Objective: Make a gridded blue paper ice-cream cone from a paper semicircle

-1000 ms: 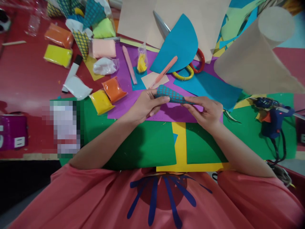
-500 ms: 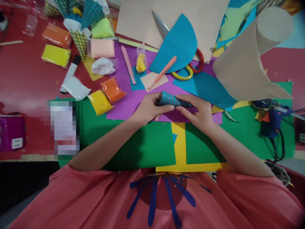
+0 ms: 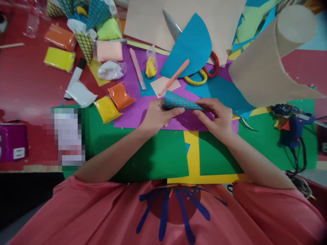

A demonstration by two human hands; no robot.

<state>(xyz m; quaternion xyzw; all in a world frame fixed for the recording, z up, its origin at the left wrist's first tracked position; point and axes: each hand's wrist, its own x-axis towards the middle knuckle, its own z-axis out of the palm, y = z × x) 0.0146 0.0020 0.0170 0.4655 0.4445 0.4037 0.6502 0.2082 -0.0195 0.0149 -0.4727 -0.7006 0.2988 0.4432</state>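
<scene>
A small blue paper cone [image 3: 181, 101] with a reddish grid pattern lies sideways between my hands, over the purple sheet [image 3: 138, 112]. My left hand [image 3: 155, 117] grips its wide end, thumb along the near side. At the narrow tip, my right hand [image 3: 217, 117] pinches with thumb and fingers. Just beyond the cone are a salmon pen [image 3: 176, 76] on a small pale paper piece and a blue curved paper cutout [image 3: 191, 47], which partly covers scissors [image 3: 213, 64] with red and yellow handles.
Clay packs, among them an orange one [image 3: 121, 96] and a yellow one [image 3: 107, 109], lie at the left with a marker [image 3: 76, 77] and finished-looking cones [image 3: 84, 41]. A blue glue gun [image 3: 293, 129] and a large beige roll [image 3: 258, 68] are at the right.
The cone shows more of its patterned side, its wide end shifted up and left. My right hand has moved slightly right, now at the tip.
</scene>
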